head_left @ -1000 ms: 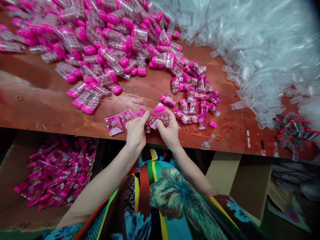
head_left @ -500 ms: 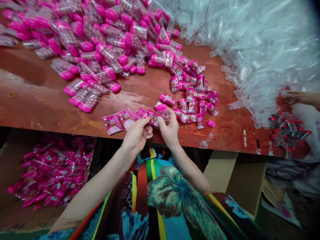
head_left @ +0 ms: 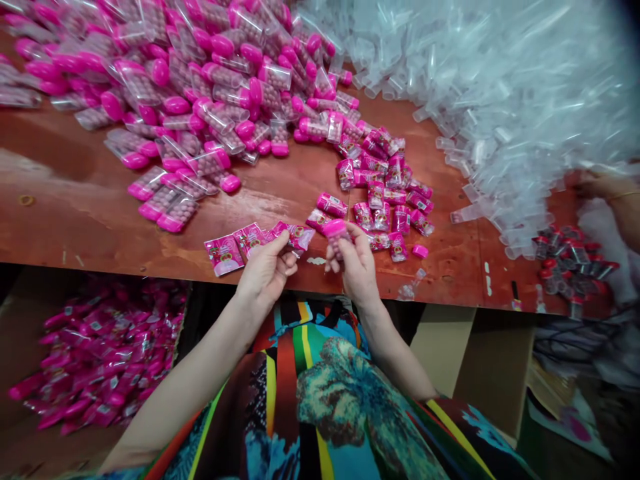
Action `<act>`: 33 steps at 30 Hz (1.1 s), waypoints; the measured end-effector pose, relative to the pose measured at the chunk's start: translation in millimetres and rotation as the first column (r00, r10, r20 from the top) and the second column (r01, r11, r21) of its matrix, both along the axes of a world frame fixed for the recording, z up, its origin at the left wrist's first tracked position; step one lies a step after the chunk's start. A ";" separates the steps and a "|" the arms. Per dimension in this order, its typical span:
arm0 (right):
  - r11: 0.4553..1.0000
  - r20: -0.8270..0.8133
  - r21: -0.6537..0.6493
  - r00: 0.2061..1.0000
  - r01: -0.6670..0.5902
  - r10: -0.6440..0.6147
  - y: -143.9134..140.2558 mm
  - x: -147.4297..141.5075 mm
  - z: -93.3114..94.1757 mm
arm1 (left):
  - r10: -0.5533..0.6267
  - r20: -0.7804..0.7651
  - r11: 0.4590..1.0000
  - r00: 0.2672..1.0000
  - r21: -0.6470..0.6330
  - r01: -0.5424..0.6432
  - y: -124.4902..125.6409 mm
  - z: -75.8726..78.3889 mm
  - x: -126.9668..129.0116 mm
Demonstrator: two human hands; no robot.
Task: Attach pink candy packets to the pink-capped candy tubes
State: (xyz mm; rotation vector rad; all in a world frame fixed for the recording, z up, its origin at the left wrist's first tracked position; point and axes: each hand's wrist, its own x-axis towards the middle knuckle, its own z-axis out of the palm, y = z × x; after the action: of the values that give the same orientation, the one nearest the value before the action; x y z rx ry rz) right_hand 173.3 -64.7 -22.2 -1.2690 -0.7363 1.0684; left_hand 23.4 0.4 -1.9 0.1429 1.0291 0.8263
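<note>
My left hand (head_left: 267,270) is closed, its thumb and fingers pinching a flat pink printed wrapper sleeve (head_left: 301,238). More pink sleeves (head_left: 224,255) lie flat to its left along the table edge. In my right hand (head_left: 357,267) is a small clear bottle (head_left: 340,248) with a pink cap and pink balls inside; the fingers cover part of it. A gap separates the bottle from the sleeve. Just beyond my right hand lie several bottles in printed pink wrapping (head_left: 381,215).
Unwrapped pink-capped bottles (head_left: 215,110) are heaped at the back left of the red table (head_left: 280,190). Clear empty tubes (head_left: 480,87) fill the back right, near another person's hand (head_left: 605,185). Red-capped tubes (head_left: 575,260) lie below. A box of wrapped bottles (head_left: 110,347) stands lower left.
My hands have drawn apart. The right hand has moved right with the bottle, away from the sleeve in my left hand. At the far right the other person's hand and forearm show more.
</note>
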 end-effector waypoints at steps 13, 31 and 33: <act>0.989 -0.066 -0.109 0.993 -0.101 0.095 -16.5 -21.8 5.4 | -0.014 0.059 0.999 0.998 0.035 0.012 -2.7 -5.5 8.5; 0.983 0.415 -0.104 0.891 -0.153 0.183 -24.2 -23.1 -4.3 | -0.238 0.029 0.964 0.971 0.128 0.232 -9.0 -10.6 9.8; 0.983 0.339 -0.099 0.923 -0.155 0.180 -23.7 -25.6 -5.4 | -0.251 0.055 0.962 0.966 0.123 0.243 -10.6 -11.3 10.5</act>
State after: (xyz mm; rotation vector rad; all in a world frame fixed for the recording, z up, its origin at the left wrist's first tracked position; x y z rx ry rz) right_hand 147.7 -88.3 -27.5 -1.4970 -1.0999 1.0249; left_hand 33.9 -10.2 -13.2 0.3329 0.8767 0.6579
